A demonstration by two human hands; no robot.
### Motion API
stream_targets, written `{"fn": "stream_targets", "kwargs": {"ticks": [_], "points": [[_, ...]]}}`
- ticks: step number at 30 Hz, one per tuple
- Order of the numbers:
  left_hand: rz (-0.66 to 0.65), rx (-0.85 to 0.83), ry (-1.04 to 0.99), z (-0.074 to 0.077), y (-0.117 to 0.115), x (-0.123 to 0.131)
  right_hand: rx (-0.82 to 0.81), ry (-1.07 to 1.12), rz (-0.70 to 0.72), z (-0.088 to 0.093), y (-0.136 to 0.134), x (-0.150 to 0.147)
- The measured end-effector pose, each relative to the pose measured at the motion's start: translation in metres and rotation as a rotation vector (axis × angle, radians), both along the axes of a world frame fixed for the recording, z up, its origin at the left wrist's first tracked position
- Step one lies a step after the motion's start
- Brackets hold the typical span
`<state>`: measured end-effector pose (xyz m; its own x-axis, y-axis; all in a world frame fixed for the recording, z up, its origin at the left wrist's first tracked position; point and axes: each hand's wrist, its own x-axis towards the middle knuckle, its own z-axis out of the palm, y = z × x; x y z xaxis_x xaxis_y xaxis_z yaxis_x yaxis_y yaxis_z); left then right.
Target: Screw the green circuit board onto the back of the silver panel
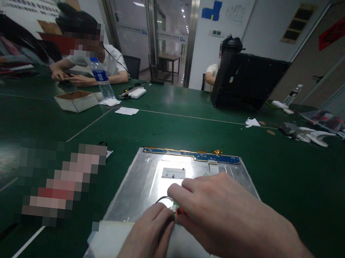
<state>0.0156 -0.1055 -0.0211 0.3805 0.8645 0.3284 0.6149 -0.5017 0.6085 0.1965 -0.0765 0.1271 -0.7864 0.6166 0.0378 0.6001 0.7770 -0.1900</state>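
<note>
A flat metal-backed display panel (128, 198) lies on the green table in front of me, with a blue circuit strip (173, 153) along its far edge and a white label on its back. My left hand (149, 231) is closed over the panel's near half, fingertips pinched at a small part I cannot make out. A thin dark wire (161, 197) loops out beside them. My right hand (210, 211) is closed just to the right, around a small red and black object (179, 212) whose kind is hidden. The two hands nearly touch.
An open cardboard box (76, 101) and a water bottle (100, 78) stand at the far left. A large black case (248, 82) stands at the back. Gloves (310, 135) lie to the right. Two people sit across the table. A pixelated patch covers something left of the panel.
</note>
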Motion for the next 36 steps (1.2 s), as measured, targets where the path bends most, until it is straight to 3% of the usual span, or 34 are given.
{"fn": "stream_targets", "kwargs": {"ticks": [7, 31, 36], "points": [[-0.011, -0.031, 0.028, -0.0001, -0.0011, -0.0006, -0.067, -0.004, 0.038, 0.0045, -0.0004, 0.0005], [-0.028, -0.067, 0.036, -0.0022, -0.0034, -0.0012, -0.008, -0.009, -0.039, -0.0009, 0.003, -0.0015], [-0.027, -0.061, 0.029, -0.0042, -0.0024, -0.0018, -0.004, -0.004, 0.022, -0.0008, 0.0028, 0.0003]]}}
